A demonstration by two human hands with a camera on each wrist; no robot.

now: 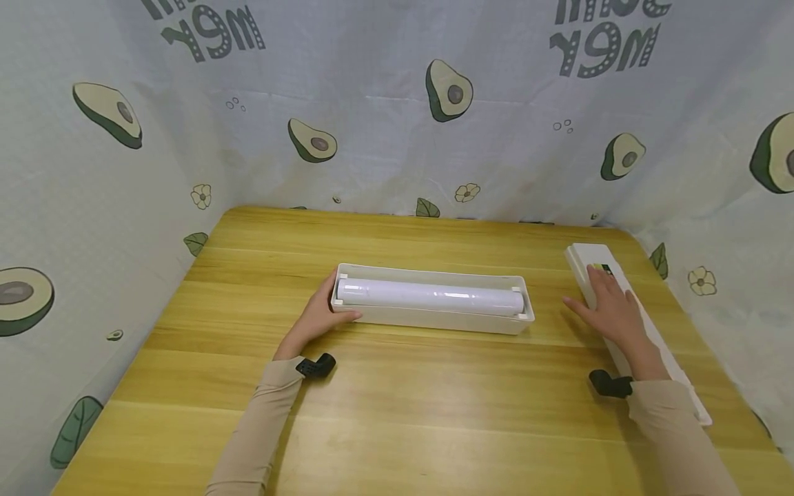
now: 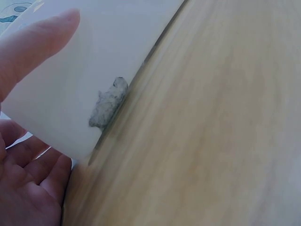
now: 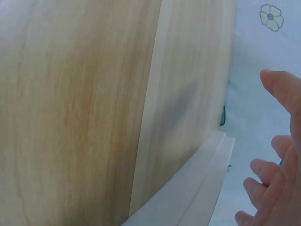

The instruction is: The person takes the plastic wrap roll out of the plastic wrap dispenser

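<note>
A long white open-topped box [image 1: 434,322] lies crosswise mid-table, with a roll of glossy pale film [image 1: 428,295] inside it. My left hand [image 1: 318,317] grips the box's left end, thumb [image 2: 40,44] pressed along the near wall and fingers round the end. Low on that wall, the left wrist view shows a rough grey patch [image 2: 109,104]. At the right, my right hand [image 1: 611,310] is spread over a long white lid [image 1: 588,253] with a small dark green label. Its thumb sticks out to the left; in the right wrist view the fingers are loosely extended.
The wooden table [image 1: 422,406] has a rounded far edge, and the lid lies slanted along its right side. A pale curtain [image 1: 372,76] printed with avocados encloses the back and both sides. Dark wrist cameras sit on both cuffs.
</note>
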